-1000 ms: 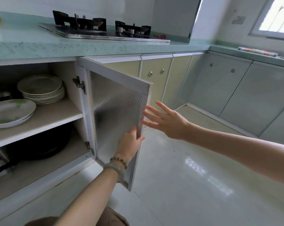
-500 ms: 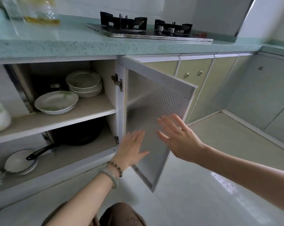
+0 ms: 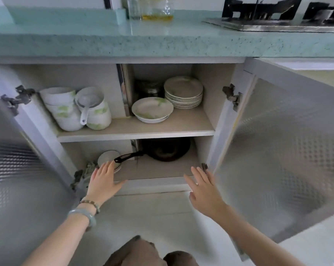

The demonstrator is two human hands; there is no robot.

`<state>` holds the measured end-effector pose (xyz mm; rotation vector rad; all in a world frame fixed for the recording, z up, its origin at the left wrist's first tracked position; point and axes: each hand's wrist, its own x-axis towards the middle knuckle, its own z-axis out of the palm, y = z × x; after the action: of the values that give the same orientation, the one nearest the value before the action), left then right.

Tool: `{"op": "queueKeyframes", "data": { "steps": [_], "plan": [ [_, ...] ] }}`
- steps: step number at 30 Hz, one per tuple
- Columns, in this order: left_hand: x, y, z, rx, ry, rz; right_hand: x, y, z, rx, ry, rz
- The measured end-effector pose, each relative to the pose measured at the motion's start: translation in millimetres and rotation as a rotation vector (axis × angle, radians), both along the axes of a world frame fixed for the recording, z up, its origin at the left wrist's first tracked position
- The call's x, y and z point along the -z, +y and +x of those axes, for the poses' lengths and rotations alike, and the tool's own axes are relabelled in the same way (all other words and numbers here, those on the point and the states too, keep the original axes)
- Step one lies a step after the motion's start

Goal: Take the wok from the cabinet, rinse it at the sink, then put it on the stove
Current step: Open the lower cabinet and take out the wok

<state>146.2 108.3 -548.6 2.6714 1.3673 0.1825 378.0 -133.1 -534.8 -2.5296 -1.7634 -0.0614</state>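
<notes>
A black wok [image 3: 166, 151] sits at the back of the cabinet's lower shelf [image 3: 158, 170], its black handle [image 3: 128, 157] pointing forward and left. My left hand [image 3: 103, 179], fingers spread and empty, hovers at the shelf's front edge just below the handle's end, not touching it. At the front right of the same shelf is my right hand [image 3: 202, 186], also open and empty. Both cabinet doors stand open. The gas stove [image 3: 273, 24] is on the counter at the top right. No sink is in view.
The upper shelf holds stacked bowls [image 3: 66, 108] with a spoon, a dish [image 3: 152, 110] and a pile of plates [image 3: 183, 92]. Small plates [image 3: 107, 160] lie under the wok's handle. The open doors [image 3: 289, 150] flank me left and right. A glass jar [image 3: 156, 8] stands on the counter [image 3: 162, 43].
The view has swung left to face the cabinet square on. Both hands have left the right door and dropped to the lower shelf's front edge.
</notes>
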Motion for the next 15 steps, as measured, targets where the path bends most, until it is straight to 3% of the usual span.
{"op": "queueKeyframes", "data": {
  "steps": [5, 12, 15],
  "plan": [
    [49.7, 45.5, 21.6, -0.007, 0.074, -0.032, 41.6, 55.1, 23.1, 0.080, 0.356, 0.110],
    [126.0, 100.7, 58.6, -0.009, 0.079, -0.080, 114.1, 126.8, 61.4, 0.222, 0.625, 0.221],
    [157.9, 113.4, 75.8, 0.000, 0.112, -0.064, 146.7, 144.8, 76.1, 0.211, 0.649, 0.242]
  ]
}}
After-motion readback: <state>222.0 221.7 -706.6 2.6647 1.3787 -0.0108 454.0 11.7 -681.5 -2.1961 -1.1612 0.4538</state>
